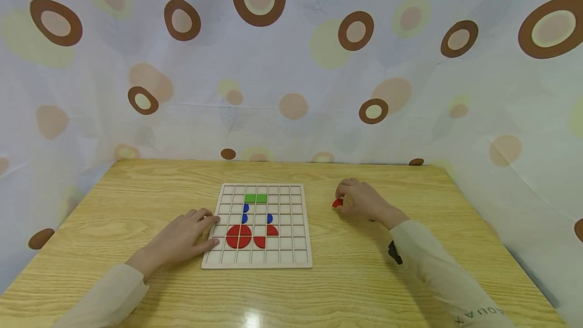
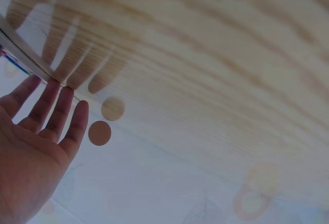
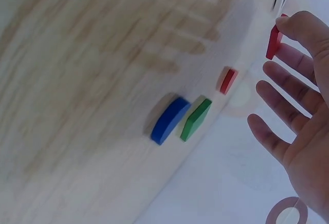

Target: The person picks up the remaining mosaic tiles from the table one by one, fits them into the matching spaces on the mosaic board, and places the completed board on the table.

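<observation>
A white gridded board (image 1: 291, 258) lies on the table. My left hand (image 1: 182, 234) rests at its left edge, and in the left wrist view the fingertips (image 2: 67, 93) touch that edge with the fingers extended. To the right of the board, my right hand (image 1: 362, 201) pinches a red quarter-circle piece (image 3: 274, 41) between thumb and index finger; its other fingers are spread. On the board are two green squares (image 1: 256, 198), several blue rounded pieces (image 1: 269, 218), a red circle (image 1: 239, 237) made of quarter pieces, and two separate red quarters (image 1: 272, 230).
In the right wrist view a blue curved piece (image 3: 169, 120), a green piece (image 3: 196, 119) and a small red piece (image 3: 229, 81) lie on the wooden table (image 1: 355, 277) near my right hand. A patterned cloth (image 1: 291, 65) hangs behind and beside the table.
</observation>
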Available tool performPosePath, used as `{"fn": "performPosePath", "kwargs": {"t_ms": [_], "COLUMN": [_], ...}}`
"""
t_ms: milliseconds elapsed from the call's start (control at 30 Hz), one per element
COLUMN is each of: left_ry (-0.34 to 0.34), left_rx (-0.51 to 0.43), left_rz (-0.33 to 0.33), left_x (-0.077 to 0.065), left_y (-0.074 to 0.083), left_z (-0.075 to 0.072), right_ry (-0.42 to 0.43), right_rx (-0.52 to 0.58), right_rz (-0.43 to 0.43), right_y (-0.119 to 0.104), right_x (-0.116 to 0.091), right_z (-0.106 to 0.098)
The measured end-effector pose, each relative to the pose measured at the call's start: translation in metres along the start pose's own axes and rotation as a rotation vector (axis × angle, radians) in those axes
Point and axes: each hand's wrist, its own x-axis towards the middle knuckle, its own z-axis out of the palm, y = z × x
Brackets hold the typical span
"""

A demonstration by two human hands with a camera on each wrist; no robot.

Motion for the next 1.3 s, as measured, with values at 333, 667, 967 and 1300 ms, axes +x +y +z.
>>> {"fn": "performPosePath", "kwargs": {"t_ms": [333,667,967,1300], "left_ry": [-0.009,-0.012,-0.020,-0.015], "left_rx": [-0.008,-0.003,-0.005,-0.005], "left_rz": [0.003,0.001,-0.005,0.002], "left_x": [0.000,0.000,0.001,0.001], "left_y": [0.001,0.001,0.001,0.000], "left_z": [-0.002,-0.002,-0.002,-0.001], "right_ry": [0.018,-0.028,-0.044,-0.045], "right_rx": [-0.033,0.002,-0.025,-0.108], "right_rz": [-0.125,-0.155,-0.218,-0.319], "right_y": [-0.024,-0.046,-0.071,-0.090], "right_x": [0.011,0.023,0.035,0.052], "right_z": [-0.001,0.002,0.007,0.013]}}
